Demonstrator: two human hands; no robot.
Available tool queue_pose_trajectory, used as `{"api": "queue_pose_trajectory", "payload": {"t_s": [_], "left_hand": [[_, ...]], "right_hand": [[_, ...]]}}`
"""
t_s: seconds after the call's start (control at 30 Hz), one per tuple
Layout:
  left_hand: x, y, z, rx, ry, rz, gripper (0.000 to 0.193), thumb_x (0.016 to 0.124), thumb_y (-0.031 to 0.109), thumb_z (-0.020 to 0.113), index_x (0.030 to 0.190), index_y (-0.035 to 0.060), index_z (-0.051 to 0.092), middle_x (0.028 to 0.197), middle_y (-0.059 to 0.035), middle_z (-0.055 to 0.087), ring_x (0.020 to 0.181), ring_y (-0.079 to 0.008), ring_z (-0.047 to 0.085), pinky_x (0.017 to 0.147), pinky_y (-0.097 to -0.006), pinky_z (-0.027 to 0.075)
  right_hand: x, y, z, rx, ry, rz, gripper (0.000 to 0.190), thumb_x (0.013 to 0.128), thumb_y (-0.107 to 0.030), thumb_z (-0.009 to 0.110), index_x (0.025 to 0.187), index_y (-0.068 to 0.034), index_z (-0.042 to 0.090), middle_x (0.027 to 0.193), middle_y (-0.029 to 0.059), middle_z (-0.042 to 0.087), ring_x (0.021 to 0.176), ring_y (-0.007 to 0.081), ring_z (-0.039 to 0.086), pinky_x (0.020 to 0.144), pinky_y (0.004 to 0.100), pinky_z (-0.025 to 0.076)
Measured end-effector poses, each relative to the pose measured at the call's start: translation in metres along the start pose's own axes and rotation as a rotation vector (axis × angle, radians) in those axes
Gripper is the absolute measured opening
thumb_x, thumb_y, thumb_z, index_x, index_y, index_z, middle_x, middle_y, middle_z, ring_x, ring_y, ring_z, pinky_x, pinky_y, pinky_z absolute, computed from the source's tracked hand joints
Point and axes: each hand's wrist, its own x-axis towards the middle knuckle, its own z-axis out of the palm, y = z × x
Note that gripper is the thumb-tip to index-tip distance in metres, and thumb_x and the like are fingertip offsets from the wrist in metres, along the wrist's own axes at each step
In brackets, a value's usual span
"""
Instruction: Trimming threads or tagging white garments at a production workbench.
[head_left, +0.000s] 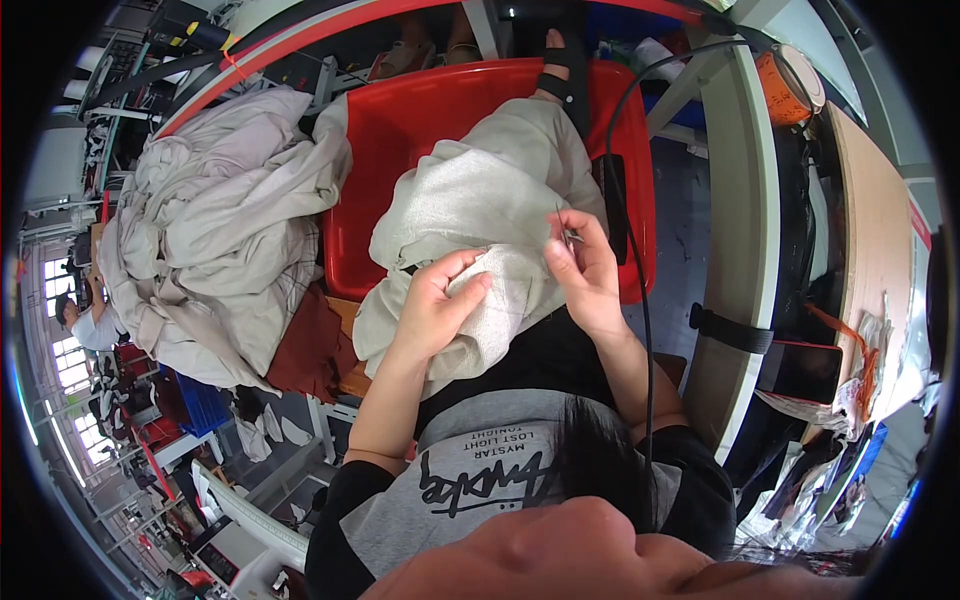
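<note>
Pinched between the thumb and fingers of my left hand (442, 304) is an edge of a cream fabric piece (480, 187), which lies in folds over my lap and down into a red plastic tub (375, 150). To its right, my right hand (589, 270) holds a thin, dark metal tool by its fingertips, its tip pointing up; its exact kind cannot be told. The fabric's raised part lies between both hands. A large heap of cream cloth (217, 217) is piled left of the tub, with dark red fabric (311, 345) at its lower edge.
A white table frame (739, 225) stands on the right, with a black strap (731, 330) around it and a phone (801, 373) beyond. A black cable (637, 262) hangs close by my right arm. An orange tub (784, 94) stands upper right. Another person (94, 326) is far left.
</note>
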Motion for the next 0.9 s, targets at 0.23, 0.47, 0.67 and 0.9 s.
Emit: {"api": "queue_pose_trajectory", "payload": {"t_s": [0.23, 0.47, 0.67, 0.9], "left_hand": [[-0.001, -0.002, 0.004, 0.123, -0.023, 0.087, 0.027, 0.092, 0.004, 0.065, 0.117, -0.0043, 0.062, 0.103, -0.0017, 0.067, 0.091, -0.0055, 0.058, 0.081, -0.0215, 0.047], [0.0, -0.002, 0.004, 0.174, -0.089, 0.071, 0.025, 0.091, 0.004, 0.066, 0.115, -0.005, 0.064, 0.103, -0.0065, 0.07, 0.093, -0.009, 0.061, 0.084, -0.024, 0.048], [-0.001, -0.002, 0.003, 0.088, -0.085, 0.044, 0.024, 0.092, 0.005, 0.065, 0.114, -0.0052, 0.064, 0.101, -0.0053, 0.069, 0.091, -0.0087, 0.061, 0.083, -0.0236, 0.048], [0.0, -0.001, 0.001, 0.057, -0.052, 0.036, 0.022, 0.097, 0.009, 0.061, 0.114, -0.0051, 0.064, 0.098, -0.0019, 0.068, 0.088, -0.0064, 0.058, 0.08, -0.0221, 0.047]], "right_hand": [[0.0, -0.009, 0.004, -0.501, -0.165, -0.239, 0.037, 0.08, 0.001, 0.076, 0.115, -0.004, 0.066, 0.101, 0.0057, 0.056, 0.077, 0.0112, 0.055, 0.072, 0.0196, 0.046], [0.001, -0.011, -0.004, -0.438, -0.2, -0.343, 0.024, 0.081, 0.009, 0.069, 0.102, 0.0, 0.063, 0.093, 0.0058, 0.055, 0.075, 0.0119, 0.054, 0.066, 0.0224, 0.046], [0.005, -0.009, -0.005, -0.485, -0.031, -0.403, 0.016, 0.084, 0.011, 0.064, 0.094, 0.001, 0.057, 0.093, 0.0068, 0.053, 0.073, 0.0114, 0.05, 0.064, 0.0221, 0.042], [0.008, -0.008, -0.007, -0.471, 0.01, -0.422, 0.008, 0.09, 0.006, 0.06, 0.093, 0.0, 0.055, 0.097, 0.0065, 0.052, 0.073, 0.0101, 0.047, 0.065, 0.0224, 0.04]]}}
